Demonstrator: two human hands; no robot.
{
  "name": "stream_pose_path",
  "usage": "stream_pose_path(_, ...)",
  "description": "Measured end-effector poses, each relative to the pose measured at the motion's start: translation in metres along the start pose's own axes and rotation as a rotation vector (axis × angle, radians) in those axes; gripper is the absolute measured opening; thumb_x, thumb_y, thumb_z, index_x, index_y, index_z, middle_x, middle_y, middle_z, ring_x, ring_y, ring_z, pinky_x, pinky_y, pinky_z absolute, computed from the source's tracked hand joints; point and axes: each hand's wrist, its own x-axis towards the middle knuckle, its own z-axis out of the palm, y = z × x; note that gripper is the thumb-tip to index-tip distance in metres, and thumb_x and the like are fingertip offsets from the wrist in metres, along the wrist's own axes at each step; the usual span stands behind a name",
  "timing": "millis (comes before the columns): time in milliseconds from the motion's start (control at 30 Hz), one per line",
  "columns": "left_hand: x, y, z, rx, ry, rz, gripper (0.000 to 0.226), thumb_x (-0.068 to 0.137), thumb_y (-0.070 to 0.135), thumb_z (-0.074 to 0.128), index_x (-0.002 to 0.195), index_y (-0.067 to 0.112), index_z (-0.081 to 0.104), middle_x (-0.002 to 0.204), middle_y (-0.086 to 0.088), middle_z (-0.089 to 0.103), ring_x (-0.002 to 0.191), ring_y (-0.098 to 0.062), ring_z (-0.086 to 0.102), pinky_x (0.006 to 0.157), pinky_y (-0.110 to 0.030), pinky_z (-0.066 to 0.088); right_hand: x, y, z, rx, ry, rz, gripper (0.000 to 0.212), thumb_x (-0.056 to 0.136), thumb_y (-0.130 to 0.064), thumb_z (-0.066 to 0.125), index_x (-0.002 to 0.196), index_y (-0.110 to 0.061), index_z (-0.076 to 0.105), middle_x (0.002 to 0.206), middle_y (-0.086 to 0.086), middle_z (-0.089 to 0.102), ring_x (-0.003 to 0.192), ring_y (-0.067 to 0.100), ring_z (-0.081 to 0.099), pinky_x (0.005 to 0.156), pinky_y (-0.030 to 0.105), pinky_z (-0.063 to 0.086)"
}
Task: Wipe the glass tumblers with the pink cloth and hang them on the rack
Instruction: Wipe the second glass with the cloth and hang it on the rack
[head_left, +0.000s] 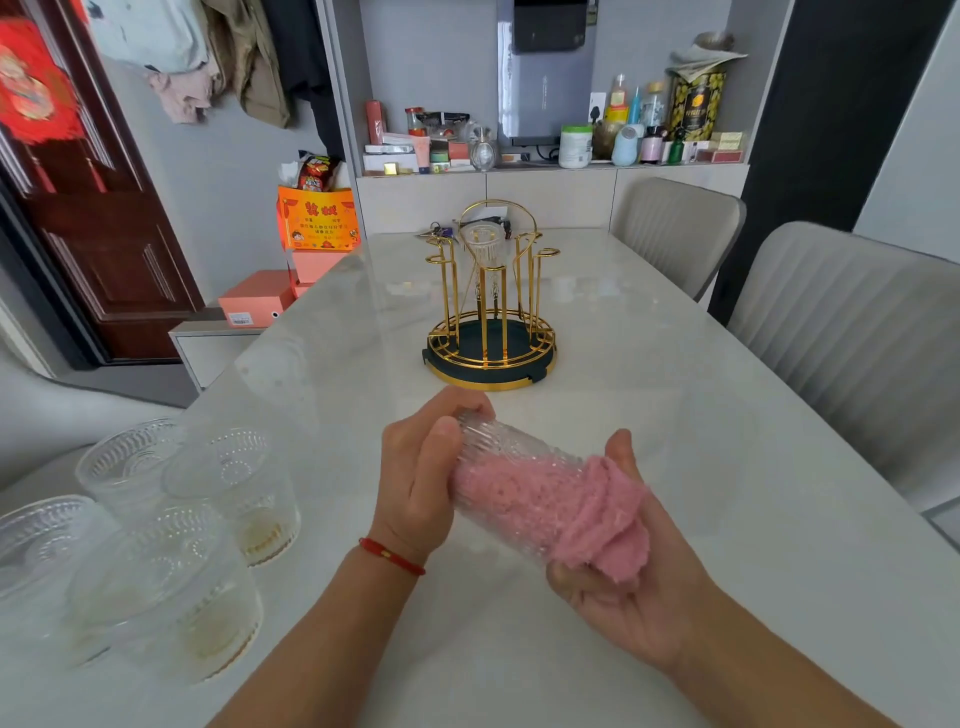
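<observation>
Head view: left hand (415, 483) grips tumbler (511, 467); right hand (623, 587) pinches pink cloth (597, 514) above bare table (675, 415), short of the rack (491, 322).

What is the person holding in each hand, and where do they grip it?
The left hand grips a ribbed glass tumbler around its closed base end. The right hand holds the pink cloth, stuffed into the tumbler's open mouth.

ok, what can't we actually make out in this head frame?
- Inside of the held tumbler: the pink cloth fills it, so whether it is clean cannot be told.
- Right hand fingertips: hidden under the cloth.
- Waiting tumblers at left: blurred, overlapping, one cut off by the frame edge; exact count unclear.
- Glass on the rack: small, behind the gold wires; its seating is unclear.
- Shelf labels: too small to read.
</observation>
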Motion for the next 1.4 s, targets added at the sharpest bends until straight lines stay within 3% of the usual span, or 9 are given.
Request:
stream_pose_path(133,0.002,0.021,0.003,-0.159,-0.237,-0.566,0.038,0.086,0.047,0.044,0.099,0.022,0.070,0.074,-0.003,0.058,0.053,-0.016,0.047,0.047,-0.026,0.036,-0.002,-0.020,-0.006,-0.572,0.086,-0.047,0.124,0.048,-0.100,0.041,0.122,-0.004,0.064,0.104,0.017,0.075,0.085,0.026,0.074,0.073,0.036,0.063)
stream_pose_path(233,0.004,0.031,0.007,-0.214,-0.189,-0.958,0.038,0.097,0.046,0.047,0.089,0.022,0.075,0.064,-0.008,0.048,0.045,-0.017,0.034,0.048,-0.020,0.023,-0.008,-0.010,0.000,-1.314,0.052,-0.287,0.101,0.064,-0.101,0.023,0.068,-0.013,0.073,0.062,0.020,0.067,0.052,0.042,0.062,0.051,0.056,0.052)
stream_pose_path(433,0.006,0.027,0.013,-0.074,0.200,-0.513,0.042,0.098,0.020,0.044,0.069,0.024,0.075,0.071,0.005,0.069,0.067,-0.013,0.060,0.054,-0.027,0.049,-0.001,0.007,0.000,-0.348,-0.016,-0.011,0.096,0.063,-0.089,0.055,0.114,-0.012,0.076,0.125,0.023,0.067,0.111,0.029,0.066,0.082,0.036,0.061)
stream_pose_path(567,0.000,0.014,0.004,-0.058,0.104,0.000,0.045,0.098,0.035,0.031,0.094,0.014,0.070,0.090,-0.001,0.067,0.084,-0.021,0.065,0.070,-0.033,0.052,-0.003,0.002,0.009,-0.001,-0.070,0.017,0.087,0.075,-0.077,0.056,0.107,0.002,0.076,0.090,0.014,0.073,0.057,0.016,0.066,0.035,0.020,0.049)
stream_pose_path(733,0.001,0.032,0.001,-0.243,-0.155,-0.648,0.037,0.077,0.048,0.048,0.090,0.021,0.070,0.096,-0.008,0.062,0.072,-0.012,0.054,0.051,-0.022,0.042,-0.008,-0.014,0.008,-0.792,0.052,-0.139,0.103,0.069,-0.091,0.021,0.089,-0.005,0.074,0.095,0.019,0.077,0.086,0.026,0.075,0.068,0.023,0.059)
stream_pose_path(867,0.005,0.034,0.005,-0.166,-0.109,-0.853,0.027,0.087,0.042,0.055,0.081,0.024,0.075,0.081,-0.007,0.059,0.058,-0.019,0.048,0.043,-0.019,0.031,-0.009,0.004,0.000,-1.384,-0.026,-0.310,0.101,0.078,-0.091,0.012,0.052,-0.008,0.062,0.054,0.016,0.061,0.053,0.033,0.061,0.055,0.035,0.049)
stream_pose_path(1033,-0.005,0.024,0.012,-0.113,0.183,-0.316,0.038,0.089,0.031,0.042,0.076,0.012,0.073,0.085,-0.014,0.070,0.075,-0.021,0.063,0.057,-0.030,0.048,-0.006,0.007,0.006,-0.510,0.008,-0.005,0.113,0.072,-0.093,0.029,0.117,0.003,0.068,0.108,0.030,0.071,0.081,0.029,0.073,0.076,0.041,0.058)
stream_pose_path(1167,-0.007,0.011,0.003,-0.037,0.134,0.051,0.044,0.098,0.030,0.034,0.092,0.007,0.071,0.087,-0.003,0.069,0.079,-0.028,0.065,0.067,-0.037,0.050,-0.009,0.006,0.017,0.003,-0.015,0.019,0.092,0.088,-0.075,0.035,0.100,0.007,0.075,0.073,0.015,0.067,0.033,0.013,0.052,0.027,0.014,0.035)
stream_pose_path(1400,0.007,0.020,-0.004,-0.268,-0.359,-0.908,0.051,0.089,0.061,0.043,0.104,0.022,0.072,0.076,-0.016,0.046,0.042,-0.018,0.035,0.043,-0.016,0.024,-0.011,-0.014,0.004,-1.204,0.054,-0.223,0.104,0.068,-0.099,0.023,0.083,-0.008,0.072,0.086,0.020,0.075,0.087,0.039,0.072,0.081,0.049,0.059)
